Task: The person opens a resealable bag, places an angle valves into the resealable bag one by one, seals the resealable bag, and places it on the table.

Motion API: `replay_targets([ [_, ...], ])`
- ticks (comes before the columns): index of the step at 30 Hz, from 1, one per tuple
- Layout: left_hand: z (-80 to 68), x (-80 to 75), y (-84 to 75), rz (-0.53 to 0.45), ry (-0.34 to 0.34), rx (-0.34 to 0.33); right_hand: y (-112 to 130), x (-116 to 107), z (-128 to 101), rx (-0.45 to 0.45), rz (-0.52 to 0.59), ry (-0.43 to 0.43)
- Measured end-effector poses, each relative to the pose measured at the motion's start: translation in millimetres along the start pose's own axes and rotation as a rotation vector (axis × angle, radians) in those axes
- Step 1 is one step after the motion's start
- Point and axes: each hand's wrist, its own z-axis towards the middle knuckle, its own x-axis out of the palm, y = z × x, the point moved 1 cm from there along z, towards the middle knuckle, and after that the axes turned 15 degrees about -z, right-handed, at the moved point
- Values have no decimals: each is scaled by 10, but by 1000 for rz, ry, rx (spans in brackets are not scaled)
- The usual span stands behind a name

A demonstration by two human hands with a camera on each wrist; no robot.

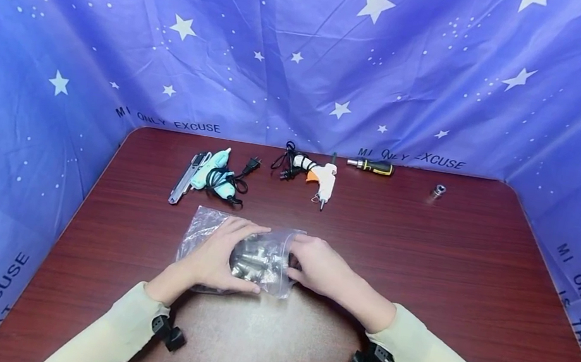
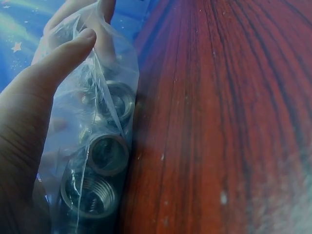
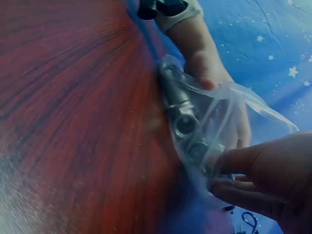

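Note:
A clear zip bag (image 1: 206,219) of metal threaded pipe fittings (image 1: 252,259) lies on the table, its mouth toward the right. My left hand (image 1: 217,253) grips the bag, the thumb along the near side and the fingers over the far side. In the left wrist view, the thumb presses the plastic beside several round threaded openings (image 2: 108,155). At the mouth, my right hand (image 1: 321,268) has its fingers bent and reaching inside, close to the fittings. The right fingertips are partly hidden by plastic in the right wrist view, so whether they pinch a fitting is unclear.
Behind the bag lie a light-blue glue gun (image 1: 213,173) with coiled cord, a grey metal tool (image 1: 187,180) and a white glue gun (image 1: 327,182) with an orange trigger. A yellow-and-black screwdriver (image 1: 376,167) and a small metal fitting (image 1: 439,191) lie along the back edge.

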Motion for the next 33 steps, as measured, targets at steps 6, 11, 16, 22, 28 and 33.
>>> replay_targets([
  [6,-5,-6,-9,2,-7,-1,62,54,43,-16,-143,5],
  [11,-6,-7,-11,-6,-7,-7,70,123,67,-15,-128,-65],
  [16,-6,-10,-20,-9,-7,-9,57,169,31,0,-94,-141],
  [22,-3,-10,-21,5,-11,10,66,209,24,28,-145,-179],
  [28,-3,8,-16,-2,-7,16,63,254,41,66,-118,-201],
  [33,13,14,-24,2,-2,19,54,246,23,70,9,-153],
])
